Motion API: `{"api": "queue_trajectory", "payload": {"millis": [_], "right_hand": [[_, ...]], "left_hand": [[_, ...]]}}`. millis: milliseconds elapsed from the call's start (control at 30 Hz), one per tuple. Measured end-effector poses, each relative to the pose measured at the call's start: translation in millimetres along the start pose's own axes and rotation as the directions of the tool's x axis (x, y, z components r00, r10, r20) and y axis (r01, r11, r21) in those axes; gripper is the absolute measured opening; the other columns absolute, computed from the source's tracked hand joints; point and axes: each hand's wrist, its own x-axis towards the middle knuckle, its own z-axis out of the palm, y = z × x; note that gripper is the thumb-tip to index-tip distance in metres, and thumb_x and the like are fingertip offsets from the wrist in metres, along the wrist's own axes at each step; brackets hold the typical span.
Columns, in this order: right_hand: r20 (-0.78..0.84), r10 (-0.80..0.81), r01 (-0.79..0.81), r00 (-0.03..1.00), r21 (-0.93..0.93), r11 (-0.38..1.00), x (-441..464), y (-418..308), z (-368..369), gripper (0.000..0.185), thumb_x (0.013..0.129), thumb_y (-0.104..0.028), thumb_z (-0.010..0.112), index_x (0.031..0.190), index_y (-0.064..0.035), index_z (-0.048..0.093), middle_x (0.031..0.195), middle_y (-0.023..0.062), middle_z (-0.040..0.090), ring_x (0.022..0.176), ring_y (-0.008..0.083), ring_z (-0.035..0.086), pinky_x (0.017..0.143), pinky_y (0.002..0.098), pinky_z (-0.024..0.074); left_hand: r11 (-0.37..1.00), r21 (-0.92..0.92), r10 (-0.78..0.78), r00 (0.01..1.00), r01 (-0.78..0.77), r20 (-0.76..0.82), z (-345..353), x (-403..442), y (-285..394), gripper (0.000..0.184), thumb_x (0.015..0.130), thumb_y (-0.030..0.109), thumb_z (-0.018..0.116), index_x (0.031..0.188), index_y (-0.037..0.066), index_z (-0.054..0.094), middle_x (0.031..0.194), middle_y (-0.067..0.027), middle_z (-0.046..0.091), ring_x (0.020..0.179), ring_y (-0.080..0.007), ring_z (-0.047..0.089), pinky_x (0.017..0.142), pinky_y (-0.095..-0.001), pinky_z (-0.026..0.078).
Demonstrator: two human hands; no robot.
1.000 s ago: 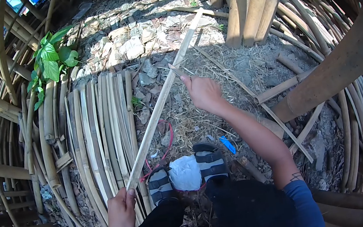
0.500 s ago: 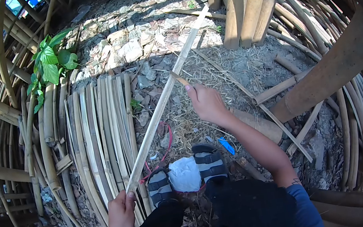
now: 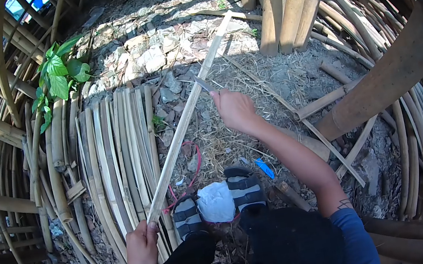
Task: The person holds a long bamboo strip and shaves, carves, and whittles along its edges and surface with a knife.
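Note:
A long split bamboo strip (image 3: 183, 122) slants across the middle, its far tip up over the sunlit stones. My left hand (image 3: 142, 248) is closed round its near end, thumb on top. My right hand (image 3: 235, 111) grips a knife (image 3: 203, 83), whose blade meets the right edge of the strip past its middle. The knife's handle is mostly hidden inside the fist. Under the strip, to the left, lies a row of split bamboo strips (image 3: 119, 145) side by side on the ground.
Thick bamboo poles (image 3: 291, 7) stand at upper right, and a large pole (image 3: 383, 81) slants in from the right. Between my sandals (image 3: 245, 189) is a white crumpled bag (image 3: 216, 202). A blue object (image 3: 264, 169), pink string (image 3: 198, 161) and a leafy plant (image 3: 57, 72) are around.
My right hand has shifted slightly left and up with the knife, and its blade has turned. The strip's far tip has moved a little left and down. My left hand keeps its grip.

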Motion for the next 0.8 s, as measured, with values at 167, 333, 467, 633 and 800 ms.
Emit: {"api": "queue_trajectory", "payload": {"millis": [167,333,467,633,800], "right_hand": [[-0.090,-0.037,0.037,0.995,0.001,0.999,17.3,22.6,-3.7,0.055,0.105,-0.038,0.034,0.093,0.0065,0.064,0.080,0.0305,0.067,0.079,0.0467,0.067,0.077,0.0563,0.0513],[0.003,-0.062,0.062,0.998,0.070,0.996,-25.2,-0.1,-16.9,0.056,0.105,-0.039,0.033,0.090,0.0060,0.064,0.078,0.0302,0.066,0.078,0.0476,0.066,0.077,0.0572,0.0508],[0.020,-0.035,0.033,0.999,0.085,0.996,-23.7,2.4,-13.2,0.056,0.105,-0.038,0.034,0.090,0.0060,0.064,0.078,0.0301,0.066,0.078,0.0473,0.066,0.076,0.0566,0.0514],[0.020,-0.050,0.050,0.999,0.035,0.998,-7.4,11.7,-6.8,0.055,0.106,-0.038,0.034,0.091,0.0057,0.064,0.078,0.0294,0.066,0.078,0.0474,0.066,0.075,0.0559,0.0514],[0.034,-0.063,0.063,0.997,0.020,0.998,0.2,6.2,-1.2,0.056,0.106,-0.037,0.033,0.090,0.0053,0.066,0.080,0.0286,0.067,0.080,0.0462,0.067,0.075,0.0550,0.0525]], "left_hand": [[0.999,-0.005,-0.035,0.999,0.035,0.026,0.2,-1.2,-0.7,0.037,0.104,0.023,0.051,0.081,-0.005,0.059,0.052,-0.0126,0.050,0.045,-0.0198,0.047,0.048,-0.0382,0.038],[1.000,-0.020,-0.022,0.999,0.022,0.034,2.8,0.5,-1.1,0.037,0.104,0.023,0.051,0.081,-0.005,0.058,0.052,-0.0118,0.049,0.045,-0.0190,0.046,0.048,-0.0377,0.037],[0.999,-0.023,-0.036,0.998,0.037,0.043,1.3,-0.8,-2.8,0.037,0.104,0.023,0.051,0.080,-0.005,0.057,0.052,-0.0123,0.049,0.045,-0.0192,0.046,0.048,-0.0383,0.037],[1.000,-0.012,-0.025,0.999,0.025,0.041,1.2,-0.3,1.0,0.037,0.104,0.022,0.051,0.079,-0.004,0.057,0.052,-0.0116,0.050,0.045,-0.0183,0.046,0.048,-0.0380,0.037],[0.999,-0.019,-0.026,0.999,0.026,0.029,0.4,0.0,4.6,0.037,0.104,0.022,0.051,0.079,-0.004,0.058,0.052,-0.0109,0.050,0.046,-0.0175,0.046,0.048,-0.0380,0.037]]}}
